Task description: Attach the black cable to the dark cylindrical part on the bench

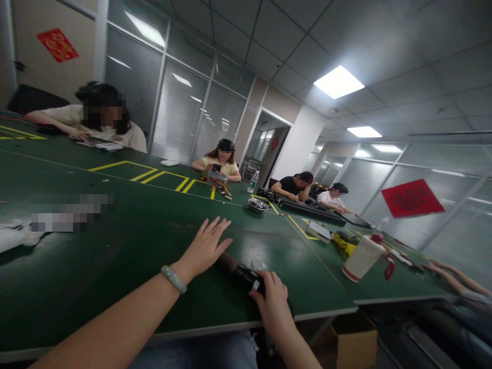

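Observation:
My left hand [209,243], with a pale green bangle [173,279] on the wrist, is stretched over the green table [154,236], fingers spread and holding nothing. To its lower right, my right hand [272,294] is wrapped round the near end of a dark cylindrical object [246,277], close to the table's front edge. The object's far end points toward my left hand's wrist and thumb without visibly being gripped by it. A small clear item [259,261] lies just beyond the dark object.
Ahead are a metal bowl [258,205], a water bottle [253,182] and bundled wires [219,184]. A white cup [362,260] stands to the right, near a white box [319,232]. Several people sit around the table. A cardboard box [355,341] is below its edge.

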The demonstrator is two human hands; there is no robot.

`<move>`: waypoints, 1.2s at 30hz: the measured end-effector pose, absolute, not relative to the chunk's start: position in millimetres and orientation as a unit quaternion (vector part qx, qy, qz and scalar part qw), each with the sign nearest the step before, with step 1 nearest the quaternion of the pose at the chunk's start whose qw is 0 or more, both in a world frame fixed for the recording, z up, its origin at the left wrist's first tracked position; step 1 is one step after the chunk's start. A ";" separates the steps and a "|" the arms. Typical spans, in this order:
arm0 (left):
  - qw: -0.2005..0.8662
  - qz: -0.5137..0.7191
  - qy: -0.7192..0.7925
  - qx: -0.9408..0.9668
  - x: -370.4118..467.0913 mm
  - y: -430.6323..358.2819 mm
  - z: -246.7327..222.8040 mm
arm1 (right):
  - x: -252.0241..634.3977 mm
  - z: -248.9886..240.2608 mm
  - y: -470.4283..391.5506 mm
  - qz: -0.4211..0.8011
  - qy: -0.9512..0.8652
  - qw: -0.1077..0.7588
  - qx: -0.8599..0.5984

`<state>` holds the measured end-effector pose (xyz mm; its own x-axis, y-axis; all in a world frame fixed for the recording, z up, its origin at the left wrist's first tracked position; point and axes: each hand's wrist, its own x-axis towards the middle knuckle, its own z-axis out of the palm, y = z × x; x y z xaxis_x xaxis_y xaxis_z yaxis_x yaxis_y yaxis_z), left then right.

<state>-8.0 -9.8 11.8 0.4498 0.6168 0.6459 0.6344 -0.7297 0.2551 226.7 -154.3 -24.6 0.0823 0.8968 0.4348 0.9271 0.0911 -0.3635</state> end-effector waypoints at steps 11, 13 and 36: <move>-0.070 -0.293 -0.365 -0.881 -16.6 11.4 -3.8 | 139.4 -0.2 -28.5 0.022 -0.740 0.183 -0.647; -0.076 -0.284 -0.385 -0.875 -22.5 17.7 -7.0 | 137.2 -0.1 -10.7 0.034 -0.756 0.189 -0.626; -0.010 -0.228 -0.423 -0.877 -17.8 13.1 3.7 | 216.5 11.9 -18.8 0.101 -0.795 0.165 -0.575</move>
<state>-17.8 13.1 3.7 0.5387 0.7456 0.3923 0.7367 -0.6428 0.2100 216.5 -18.8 11.9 -0.2836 0.9476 0.1471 0.8809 0.3181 -0.3506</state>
